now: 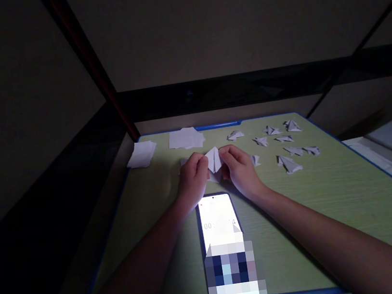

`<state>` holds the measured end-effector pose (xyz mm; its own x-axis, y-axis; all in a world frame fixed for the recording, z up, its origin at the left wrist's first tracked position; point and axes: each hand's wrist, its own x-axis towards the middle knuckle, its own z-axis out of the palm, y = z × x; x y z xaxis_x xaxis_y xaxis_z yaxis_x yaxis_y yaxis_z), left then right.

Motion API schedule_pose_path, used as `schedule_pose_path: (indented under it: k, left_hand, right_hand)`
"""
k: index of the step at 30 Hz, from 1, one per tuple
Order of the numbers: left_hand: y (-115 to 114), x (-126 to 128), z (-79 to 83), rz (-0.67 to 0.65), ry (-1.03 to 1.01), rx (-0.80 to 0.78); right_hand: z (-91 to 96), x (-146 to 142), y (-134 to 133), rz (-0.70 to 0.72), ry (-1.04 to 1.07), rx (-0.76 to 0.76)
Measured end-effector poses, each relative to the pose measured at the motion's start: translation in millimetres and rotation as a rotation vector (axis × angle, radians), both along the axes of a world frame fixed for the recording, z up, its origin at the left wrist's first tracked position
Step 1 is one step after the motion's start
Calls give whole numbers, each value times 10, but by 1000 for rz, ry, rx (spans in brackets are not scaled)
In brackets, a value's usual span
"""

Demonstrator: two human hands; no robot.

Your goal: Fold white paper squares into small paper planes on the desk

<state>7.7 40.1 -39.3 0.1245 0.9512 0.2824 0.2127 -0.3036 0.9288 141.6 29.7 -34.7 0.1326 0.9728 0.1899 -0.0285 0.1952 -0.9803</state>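
Between my two hands is a small piece of folded white paper (214, 160), pointed at the top with a crease down its middle. My left hand (193, 175) pinches its left edge between thumb and curled fingers. On the opposite edge, the thumb and fingers of my right hand (240, 167) are closed the same way. Part of the paper is hidden behind the fingers. More white paper shows under and behind my hands, partly covered. Just below them lies a lit phone (217, 212) with timer digits on its screen.
Several small folded paper shapes (289, 164) are scattered over the right half of the green table (337, 215). Flat white sheets (184, 139) lie at the back, and another paper stack (142, 154) sits at the left edge. Walls stand behind and left.
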Motion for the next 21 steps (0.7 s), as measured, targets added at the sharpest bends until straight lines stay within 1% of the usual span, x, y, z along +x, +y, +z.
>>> schedule_pose_path:
  k: [3, 9, 17, 21]
  left_hand:
    - [-1, 8, 7, 4, -3, 7]
    - [14, 6, -33, -9, -9, 11]
    - [-6, 7, -26, -6, -55, 21]
    - [5, 13, -38, -3, -78, 28]
  right_hand:
    - [6, 0, -2, 1, -7, -4]
    - [4, -7, -1, 12, 9, 4]
    - [47, -2, -8, 60, 106, -21]
    - [38, -10, -14, 75, 133, -33]
